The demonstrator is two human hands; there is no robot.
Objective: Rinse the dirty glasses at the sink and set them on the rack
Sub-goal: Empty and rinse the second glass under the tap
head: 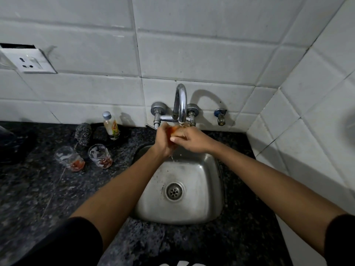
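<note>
Under the chrome tap [180, 104] I hold a small glass [174, 130] stained with orange-red residue. My left hand [164, 140] grips it from the left and my right hand [189, 140] wraps it from the right, so most of the glass is hidden. Water runs from the spout over the glass and drips into the steel sink [209, 191]. Two more dirty glasses stand on the dark counter to the left: one [69, 158] farther left, one [100, 156] nearer the sink, both with red dregs at the bottom. No rack is in view.
A steel scrubber [83, 134] and a small dish-soap bottle [111, 126] stand at the back of the granite counter [38, 189]. A second small tap [221, 117] sticks out of the tiled wall. A wall socket [30, 61] is at upper left. The tiled side wall closes the right.
</note>
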